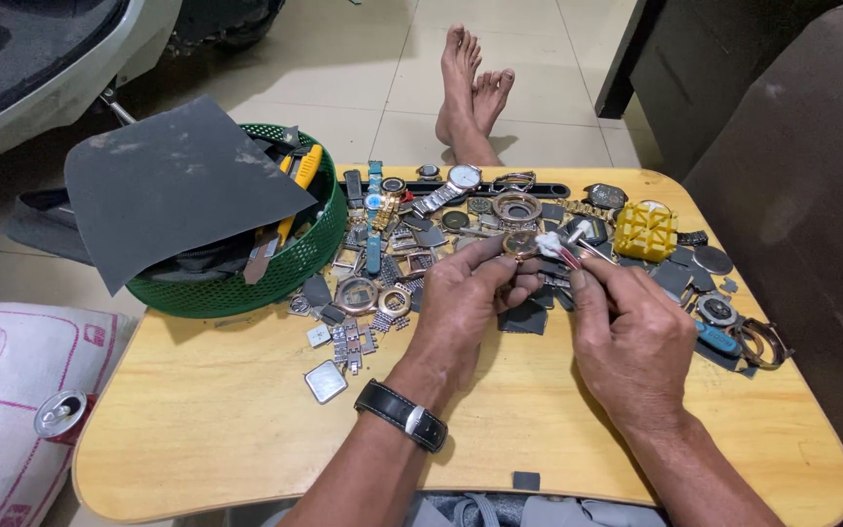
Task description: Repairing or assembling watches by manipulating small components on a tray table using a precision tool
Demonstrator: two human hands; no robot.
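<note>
Left hand (pixel 461 303), black wristwatch (pixel 402 415) on the wrist, pinching a small round gold-toned watch case (pixel 520 244) between thumb and fingertips above the centre of a wooden lap table (pixel 217 410). Right hand (pixel 631 337) closed around a slim tool (pixel 568 256) tipped with a white wad (pixel 548 242), touching the case at 3 o'clock. Loose watches, bracelets and case backs heaped from 11 to 2 o'clock; yellow plastic holder (pixel 645 230) at 2 o'clock. Green basket (pixel 295 263) under a grey sandpaper sheet (pixel 173 185) at 10 o'clock. Bare feet (pixel 470 88) at 12 o'clock.
</note>
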